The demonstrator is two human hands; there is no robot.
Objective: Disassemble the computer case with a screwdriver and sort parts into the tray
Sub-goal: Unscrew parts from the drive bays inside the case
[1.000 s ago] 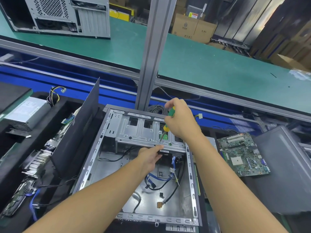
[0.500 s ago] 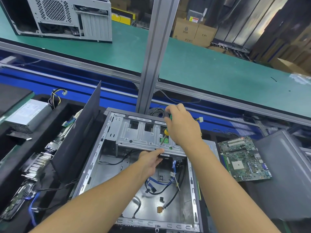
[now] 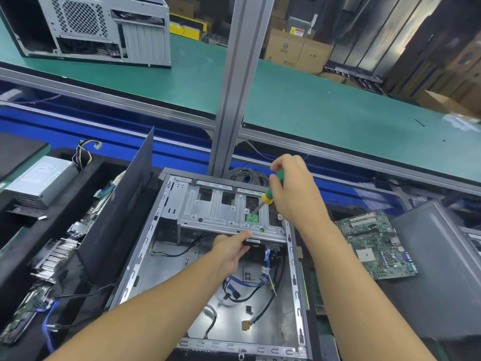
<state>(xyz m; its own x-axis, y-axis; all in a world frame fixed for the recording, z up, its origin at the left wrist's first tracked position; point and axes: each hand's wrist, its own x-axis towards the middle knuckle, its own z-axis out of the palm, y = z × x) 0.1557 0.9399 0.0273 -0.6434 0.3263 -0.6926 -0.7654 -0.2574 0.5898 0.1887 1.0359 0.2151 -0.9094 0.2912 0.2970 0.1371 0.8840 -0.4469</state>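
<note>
An open grey computer case (image 3: 135,267) lies flat in front of me, with loose black and blue cables (image 3: 244,285) on its floor. A silver drive cage (image 3: 216,214) spans its far end. My right hand (image 3: 296,194) grips a green and yellow screwdriver (image 3: 270,194), its tip down on a small green board (image 3: 252,218) in the cage. My left hand (image 3: 231,246) reaches under the cage's near edge, thumb on top and fingers hidden below. A black tray (image 3: 65,199) at the left holds removed parts.
A black side panel (image 3: 117,204) stands upright along the case's left side. A power supply (image 3: 39,181) and circuit boards lie in the tray. A green motherboard (image 3: 377,243) and a dark panel (image 3: 437,269) lie at the right. An aluminium post (image 3: 239,87) and another case (image 3: 99,27) stand behind.
The right hand has risen slightly with the screwdriver, showing more of the handle and shaft. The left hand stays at the cage edge. The view has shifted a little.
</note>
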